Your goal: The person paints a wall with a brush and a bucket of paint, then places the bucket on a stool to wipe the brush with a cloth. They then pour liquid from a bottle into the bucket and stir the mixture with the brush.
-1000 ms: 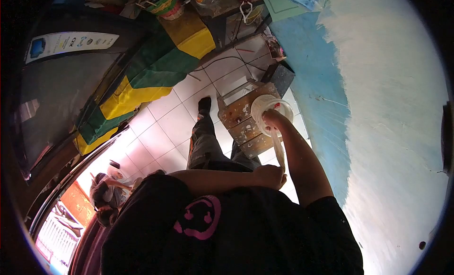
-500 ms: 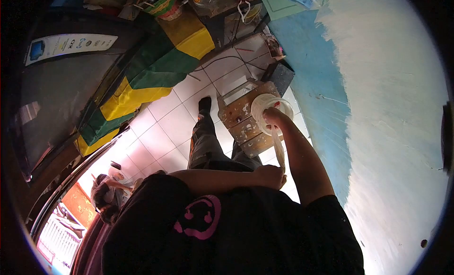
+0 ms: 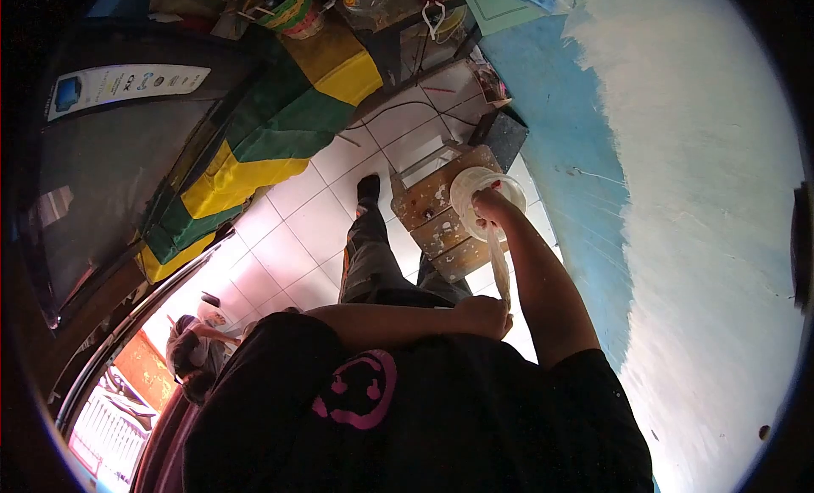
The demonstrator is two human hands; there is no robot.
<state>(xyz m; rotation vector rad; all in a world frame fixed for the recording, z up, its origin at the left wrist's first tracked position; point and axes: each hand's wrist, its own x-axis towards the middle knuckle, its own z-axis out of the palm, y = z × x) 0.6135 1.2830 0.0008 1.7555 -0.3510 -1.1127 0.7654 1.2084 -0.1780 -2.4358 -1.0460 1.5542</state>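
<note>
A white tub (image 3: 464, 183) stands on a paint-spotted wooden stool (image 3: 424, 206). My right hand (image 3: 489, 207) is at the tub's opening, closed on the upper end of a pale, limp strip (image 3: 498, 260) that looks like thin plastic or cloth. Close to my body, my left hand (image 3: 485, 316) is closed around the strip's lower end. The strip hangs stretched between both hands. Some reddish spots show inside the tub, too small to make out.
The wall (image 3: 695, 171) on the right is part white, part blue. A dark box (image 3: 502, 137) sits behind the stool. Green and yellow cloth (image 3: 280, 130) drapes at the left, near a dark screen (image 3: 127, 154). Another person (image 3: 195, 349) is at the lower left.
The view has shifted very slightly. Both hands keep their hold on the strip, with no other clear change.
</note>
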